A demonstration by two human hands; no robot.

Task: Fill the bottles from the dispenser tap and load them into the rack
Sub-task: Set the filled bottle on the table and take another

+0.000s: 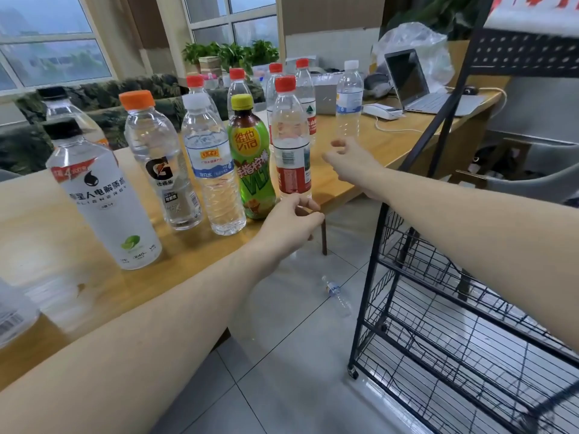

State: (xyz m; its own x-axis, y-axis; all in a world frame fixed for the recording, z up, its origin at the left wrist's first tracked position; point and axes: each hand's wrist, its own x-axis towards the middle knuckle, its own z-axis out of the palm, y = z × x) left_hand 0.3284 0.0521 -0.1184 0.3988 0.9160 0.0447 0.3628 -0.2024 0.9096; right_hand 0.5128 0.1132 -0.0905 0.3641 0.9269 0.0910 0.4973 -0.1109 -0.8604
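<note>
Wooden table (360,145), pale tiled floor (282,355), big windows (50,42) behind.

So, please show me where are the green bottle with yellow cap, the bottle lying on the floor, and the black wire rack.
green bottle (252,170): head view, on its green label.
bottle on the floor (336,294): head view, on its clear body.
black wire rack (387,242): head view, on its front upright post.

Bottles (216,170) on table (47,245) (left); rack (470,292) right; 1 bottle (336,292) on floor btwn.
</note>
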